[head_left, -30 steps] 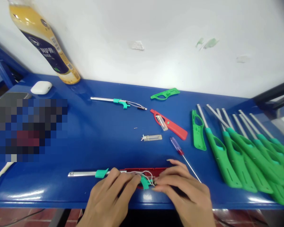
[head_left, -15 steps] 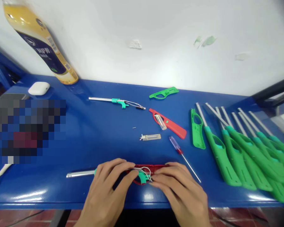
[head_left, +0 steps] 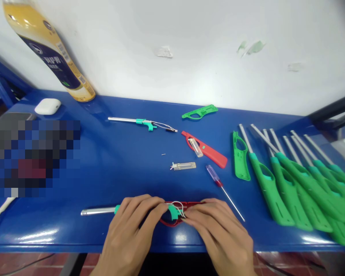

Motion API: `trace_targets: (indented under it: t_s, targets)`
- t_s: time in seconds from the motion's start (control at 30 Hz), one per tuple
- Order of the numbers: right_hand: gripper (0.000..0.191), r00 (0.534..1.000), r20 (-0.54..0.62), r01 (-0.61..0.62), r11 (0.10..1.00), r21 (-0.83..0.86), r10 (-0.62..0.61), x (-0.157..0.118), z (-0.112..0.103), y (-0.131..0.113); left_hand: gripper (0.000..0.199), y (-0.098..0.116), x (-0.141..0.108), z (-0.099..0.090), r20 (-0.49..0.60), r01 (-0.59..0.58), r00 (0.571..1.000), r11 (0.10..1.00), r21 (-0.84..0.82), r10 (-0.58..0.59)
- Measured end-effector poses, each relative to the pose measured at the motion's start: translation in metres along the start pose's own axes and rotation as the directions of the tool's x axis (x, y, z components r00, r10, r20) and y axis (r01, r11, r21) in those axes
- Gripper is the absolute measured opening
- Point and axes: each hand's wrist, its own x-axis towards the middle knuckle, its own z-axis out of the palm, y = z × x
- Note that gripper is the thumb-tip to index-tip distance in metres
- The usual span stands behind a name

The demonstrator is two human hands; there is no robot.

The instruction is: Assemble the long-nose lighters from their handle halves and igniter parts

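Note:
At the front of the blue table lies a red lighter half-shell [head_left: 170, 223] with a teal trigger [head_left: 173, 212] and looped white wires [head_left: 178, 204] in it. Its metal tube [head_left: 99, 211] points left. My left hand [head_left: 135, 226] is closed around the tube end of this opened lighter, fingertips beside the trigger. My right hand [head_left: 218, 230] grips the handle end, its thumb and fingers at the wires; the fingers hide most of that end. A screwdriver [head_left: 218, 182] rests beyond my right hand. Two clear fuel tanks [head_left: 184, 166] lie farther back, one on a red half-shell [head_left: 214, 154].
Several green lighters [head_left: 276, 199] are piled at the right, beside a green half-shell [head_left: 241, 161]. Another green half-shell [head_left: 201, 112] and a loose tube assembly [head_left: 142, 122] lie near the wall. A tiny screw [head_left: 163, 154], a yellow bottle [head_left: 83, 92] and a white case [head_left: 48, 106] are also there.
The trigger and wires between my fingers have shifted slightly, and more of the red shell's lower edge shows. Both hands keep their hold; the whole view has moved a little.

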Motion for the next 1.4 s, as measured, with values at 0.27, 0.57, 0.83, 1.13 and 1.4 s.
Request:
trace_targets:
  t_s: [0.27,0.57,0.83,1.13,1.4]
  targets:
    - [0.016,1.0,-0.005,0.011,1.0,-0.011,-0.011,0.005,-0.001,-0.002,0.033,-0.003,-0.004,0.0,0.034,-0.008,0.999,1.0,0.007,0.007]
    - [0.014,1.0,0.025,0.015,1.0,0.016,-0.016,0.001,-0.002,-0.002,0.035,-0.001,-0.006,-0.002,0.021,0.015,1.0,1.0,-0.016,-0.015]
    - [0.03,0.992,0.106,-0.066,0.998,0.019,0.063,-0.006,-0.007,0.003,0.036,-0.004,-0.01,0.0,0.014,0.011,1.0,0.999,-0.048,-0.01]
    - [0.028,0.938,0.346,0.038,0.99,-0.137,0.011,0.017,-0.025,0.009,0.033,-0.005,-0.009,0.0,0.017,0.017,1.0,1.0,-0.016,-0.017]
    - [0.032,0.907,0.413,0.151,0.98,-0.132,-0.084,0.031,-0.031,0.013,0.03,-0.004,-0.014,0.002,0.024,0.048,0.999,0.998,-0.027,-0.047]
